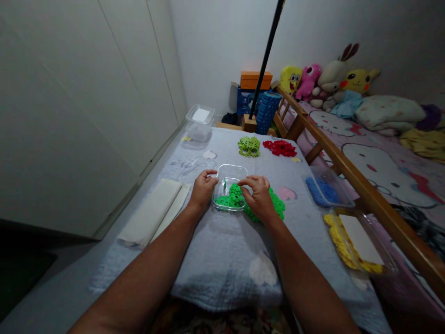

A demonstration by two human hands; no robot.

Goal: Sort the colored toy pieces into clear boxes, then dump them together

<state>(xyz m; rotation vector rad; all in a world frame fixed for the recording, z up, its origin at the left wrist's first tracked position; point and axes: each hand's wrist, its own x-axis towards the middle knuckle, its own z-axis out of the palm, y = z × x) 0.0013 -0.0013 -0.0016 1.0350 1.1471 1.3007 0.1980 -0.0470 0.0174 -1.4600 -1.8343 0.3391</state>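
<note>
A clear plastic container (232, 172) stands on the cloth-covered table in front of me, with several green gear-shaped pieces (229, 199) inside. My left hand (204, 189) pinches the container's left rim between thumb and fingers. At the right rim, my right hand (259, 192) is closed, thumb towards fingers, its tips right beside the green pieces; whether it holds one is hard to see. More green gear-shaped pieces (277, 205) lie in a pile on the table, partly hidden beneath my right hand and wrist.
Lime gear pieces (249, 146) and red pieces (280, 148) lie at the back. Right: a tub of blue pieces (323, 190) and a box of yellow ones (342, 241). Left: folded cloth (151, 211), clear lid (198, 167), lidded container (200, 123). A wooden bed rail (333, 169) borders the right.
</note>
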